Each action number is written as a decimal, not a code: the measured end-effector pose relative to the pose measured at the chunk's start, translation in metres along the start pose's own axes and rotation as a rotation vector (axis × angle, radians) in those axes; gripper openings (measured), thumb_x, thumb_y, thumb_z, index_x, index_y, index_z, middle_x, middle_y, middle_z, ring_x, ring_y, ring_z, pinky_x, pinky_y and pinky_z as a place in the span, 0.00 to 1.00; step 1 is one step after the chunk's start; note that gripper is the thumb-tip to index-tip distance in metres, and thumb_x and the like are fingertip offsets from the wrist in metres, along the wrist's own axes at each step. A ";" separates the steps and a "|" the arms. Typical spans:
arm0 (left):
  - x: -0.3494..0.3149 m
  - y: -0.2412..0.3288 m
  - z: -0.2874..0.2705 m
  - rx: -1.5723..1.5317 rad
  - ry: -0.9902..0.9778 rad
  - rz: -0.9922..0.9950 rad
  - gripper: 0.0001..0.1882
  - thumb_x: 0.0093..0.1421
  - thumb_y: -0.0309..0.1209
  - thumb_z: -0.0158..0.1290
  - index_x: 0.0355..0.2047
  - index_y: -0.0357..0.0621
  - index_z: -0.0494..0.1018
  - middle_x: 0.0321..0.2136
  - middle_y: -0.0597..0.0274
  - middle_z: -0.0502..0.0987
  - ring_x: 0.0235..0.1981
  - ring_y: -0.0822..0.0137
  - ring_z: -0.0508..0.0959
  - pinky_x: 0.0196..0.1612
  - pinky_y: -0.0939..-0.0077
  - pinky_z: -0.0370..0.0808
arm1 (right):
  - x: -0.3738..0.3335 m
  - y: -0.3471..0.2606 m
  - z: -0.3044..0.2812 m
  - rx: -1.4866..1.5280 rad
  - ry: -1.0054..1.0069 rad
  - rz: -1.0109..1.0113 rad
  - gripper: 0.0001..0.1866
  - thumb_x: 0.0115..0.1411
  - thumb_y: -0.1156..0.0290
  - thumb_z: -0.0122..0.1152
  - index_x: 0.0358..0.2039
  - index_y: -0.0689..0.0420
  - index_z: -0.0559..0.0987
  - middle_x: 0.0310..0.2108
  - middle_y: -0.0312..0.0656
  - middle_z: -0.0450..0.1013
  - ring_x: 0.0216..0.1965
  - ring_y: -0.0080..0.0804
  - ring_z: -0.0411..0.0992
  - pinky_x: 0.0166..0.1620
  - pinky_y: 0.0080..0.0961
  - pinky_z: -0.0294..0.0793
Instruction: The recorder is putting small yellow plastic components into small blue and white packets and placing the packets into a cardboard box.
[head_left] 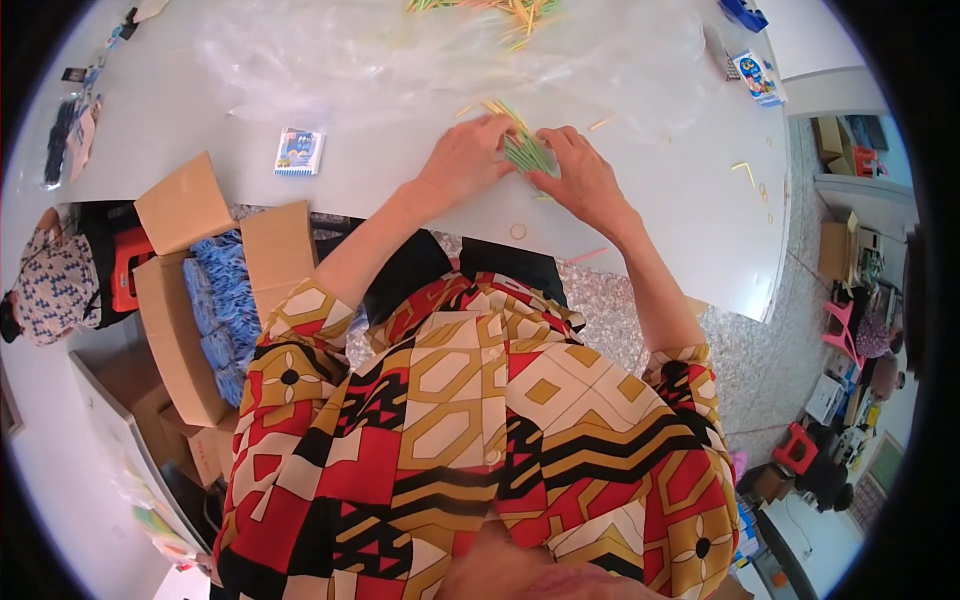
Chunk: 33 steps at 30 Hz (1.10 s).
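A bundle of thin green and yellow straws [527, 152] lies between my two hands, low over the near part of the white table. My left hand [470, 152] curls against its left side, with its fingertips partly hidden. From the right, my right hand [580, 180] closes on the bundle with thumb and fingers. Yellow straw ends stick out past the far side of my fingers. A tan rubber band [518, 231] lies near the table edge, and a pink straw [588, 255] lies by the edge to its right.
Clear plastic sheeting [330, 60] with a loose pile of coloured straws [520, 15] covers the far table. A small blue-and-white packet [299, 151] lies left, another packet [760, 78] far right. An open cardboard box [180, 340] of blue packs stands at left. People sit on both sides.
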<state>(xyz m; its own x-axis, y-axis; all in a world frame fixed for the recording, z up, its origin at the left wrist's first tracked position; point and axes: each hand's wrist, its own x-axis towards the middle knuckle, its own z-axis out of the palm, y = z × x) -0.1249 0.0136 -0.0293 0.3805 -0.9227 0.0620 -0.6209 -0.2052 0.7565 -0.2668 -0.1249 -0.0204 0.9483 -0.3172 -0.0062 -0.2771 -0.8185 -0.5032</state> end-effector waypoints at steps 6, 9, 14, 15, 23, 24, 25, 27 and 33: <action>0.026 -0.008 -0.025 0.364 0.081 0.399 0.29 0.40 0.27 0.65 0.46 0.47 0.69 0.47 0.62 0.70 0.48 0.60 0.71 0.48 0.68 0.72 | -0.003 -0.017 0.002 -0.123 0.022 0.072 0.23 0.49 0.65 0.66 0.44 0.58 0.68 0.43 0.45 0.67 0.42 0.46 0.70 0.41 0.39 0.72; 0.039 -0.020 -0.025 0.472 -0.177 0.468 0.28 0.40 0.26 0.65 0.45 0.48 0.70 0.47 0.61 0.69 0.49 0.59 0.70 0.49 0.68 0.71 | 0.004 -0.015 0.002 -0.114 -0.016 0.121 0.20 0.49 0.69 0.66 0.40 0.58 0.68 0.41 0.46 0.67 0.40 0.47 0.70 0.40 0.39 0.71; 0.038 -0.023 -0.019 0.327 -0.190 0.434 0.16 0.42 0.28 0.63 0.34 0.43 0.74 0.37 0.61 0.72 0.43 0.60 0.72 0.45 0.68 0.72 | 0.005 -0.004 0.001 0.009 -0.030 -0.022 0.19 0.49 0.73 0.64 0.41 0.59 0.68 0.39 0.47 0.68 0.39 0.48 0.70 0.39 0.39 0.70; 0.036 -0.022 -0.018 0.325 -0.194 0.435 0.16 0.42 0.28 0.63 0.34 0.43 0.74 0.37 0.61 0.72 0.43 0.60 0.72 0.45 0.68 0.72 | 0.005 -0.004 0.002 0.043 -0.042 -0.051 0.19 0.49 0.74 0.64 0.41 0.59 0.69 0.38 0.46 0.68 0.39 0.47 0.70 0.40 0.39 0.69; 0.013 -0.043 -0.016 0.019 0.156 0.292 0.19 0.57 0.31 0.54 0.50 0.45 0.71 0.51 0.58 0.71 0.53 0.57 0.69 0.54 0.67 0.67 | -0.020 0.009 0.021 0.295 0.397 -0.013 0.26 0.56 0.74 0.57 0.56 0.58 0.64 0.56 0.49 0.60 0.57 0.43 0.60 0.57 0.32 0.63; 0.012 -0.047 -0.012 0.020 0.149 0.294 0.19 0.57 0.31 0.54 0.50 0.45 0.71 0.51 0.58 0.71 0.53 0.57 0.69 0.54 0.67 0.67 | -0.023 0.009 0.026 0.392 0.468 0.043 0.26 0.59 0.73 0.54 0.58 0.59 0.62 0.59 0.50 0.57 0.60 0.43 0.58 0.60 0.31 0.59; 0.014 -0.050 -0.009 0.001 0.166 0.298 0.19 0.60 0.33 0.51 0.51 0.45 0.70 0.53 0.57 0.70 0.54 0.56 0.69 0.56 0.67 0.66 | -0.024 0.008 0.030 0.395 0.472 0.048 0.26 0.59 0.73 0.54 0.58 0.59 0.62 0.59 0.50 0.57 0.60 0.43 0.58 0.60 0.31 0.59; 0.018 -0.051 -0.004 -0.017 0.174 0.303 0.19 0.63 0.36 0.47 0.53 0.44 0.69 0.54 0.55 0.69 0.55 0.55 0.68 0.57 0.66 0.64 | -0.024 0.000 0.040 0.475 0.522 0.094 0.22 0.63 0.73 0.48 0.58 0.61 0.61 0.59 0.50 0.57 0.61 0.42 0.56 0.61 0.32 0.56; 0.030 -0.041 0.012 -0.098 0.201 0.343 0.20 0.65 0.40 0.43 0.49 0.40 0.70 0.51 0.50 0.71 0.55 0.53 0.68 0.57 0.65 0.64 | -0.013 -0.008 0.051 0.480 0.621 0.116 0.22 0.65 0.69 0.43 0.58 0.63 0.60 0.59 0.51 0.57 0.62 0.41 0.55 0.63 0.32 0.51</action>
<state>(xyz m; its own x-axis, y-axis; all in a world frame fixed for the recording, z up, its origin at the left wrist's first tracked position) -0.0963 -0.0098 -0.0665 0.2951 -0.8483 0.4397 -0.6701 0.1443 0.7281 -0.2695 -0.0897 -0.0604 0.6187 -0.7128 0.3304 -0.1382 -0.5127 -0.8474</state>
